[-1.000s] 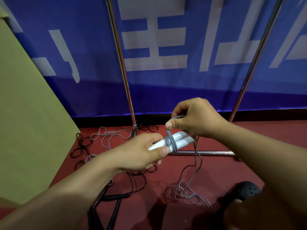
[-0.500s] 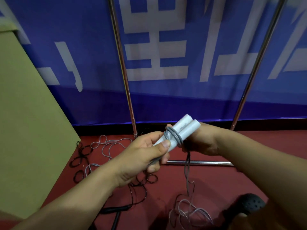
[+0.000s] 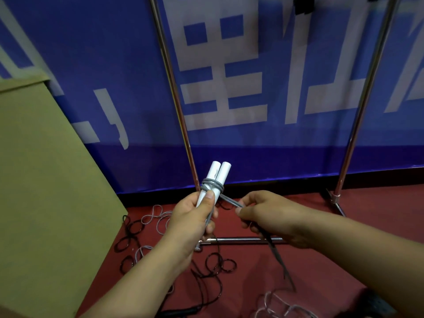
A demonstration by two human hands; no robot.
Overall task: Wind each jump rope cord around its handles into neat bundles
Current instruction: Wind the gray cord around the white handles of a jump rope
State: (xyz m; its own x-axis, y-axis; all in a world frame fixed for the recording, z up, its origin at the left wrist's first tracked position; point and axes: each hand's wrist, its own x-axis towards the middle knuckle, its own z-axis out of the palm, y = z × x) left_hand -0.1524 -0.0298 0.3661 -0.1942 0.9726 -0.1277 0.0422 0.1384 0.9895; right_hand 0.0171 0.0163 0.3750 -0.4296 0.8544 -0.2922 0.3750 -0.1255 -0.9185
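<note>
Banner: blue with white characters, hung behind a metal rack.
Board: tan, leaning at the left.
Floor: red; carries loose grey and black cords and, lower right, the slack grey loops.
Left hand: curled round the lower half of the handles, thumb pressed on the front just under the wraps.
Right hand: fingers closed, pinching the cord just right of the handles.
Handles: two white tubes side by side, touching, held above the floor in front of the rack; long axis near upright, tilted slightly right, free ends up and toward the banner, lower ends hidden in the left hand.
Cord: grey, a few turns round the handles' middle, then taut down-right into the right hand and trailing from there to the floor.
Stage, as judged: early in this bundle; most cord unwound, black ropes untouched.
Doing it well: keep tension from the right hand, lay each turn flush beside the last, hold the handles parallel, pin wraps with the left thumb, feed slack free of the floor tangle.
</note>
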